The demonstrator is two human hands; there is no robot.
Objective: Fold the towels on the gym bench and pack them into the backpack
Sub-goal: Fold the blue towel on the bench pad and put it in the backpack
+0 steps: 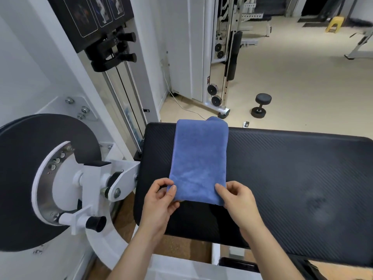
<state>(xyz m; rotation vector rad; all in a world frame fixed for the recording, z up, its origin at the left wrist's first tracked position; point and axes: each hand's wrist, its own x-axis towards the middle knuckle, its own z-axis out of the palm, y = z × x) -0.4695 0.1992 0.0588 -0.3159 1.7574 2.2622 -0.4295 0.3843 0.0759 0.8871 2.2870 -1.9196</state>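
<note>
A blue towel (198,160), folded into a long narrow rectangle, lies on the black padded surface (292,178) of the gym bench, toward the bench's 9 o'clock end. Its far end runs to 12 o'clock and hangs slightly past the bench's far edge; its near end sits short of the bench's near edge.

The left hand (161,201) holds the near corner of the towel on the 9 o'clock side, thumb on top of the cloth and the fingers (174,207) curled underneath, pinching the fabric. The right hand (236,199) holds the near corner on the 3 o'clock side, thumb pressed on the top face and the other fingers curled in against the edge of the cloth. The near edge looks lifted a little off the padding, with a dark shadow beneath it.

At 9 o'clock of the bench stands a white exercise machine with a large black round disc (30,178) and a row of adjustment holes. Behind it, at about 11 o'clock, a weight-stack column (113,47) rises with black knobs and guide rods. At 12 o'clock a cable pulley frame (220,63) stands on the beige floor (302,81), and a black dumbbell (261,105) lies on the floor at roughly 1 o'clock. A yellow stool (336,24) sits far off toward 2 o'clock. The backpack cannot be made out with certainty.
</note>
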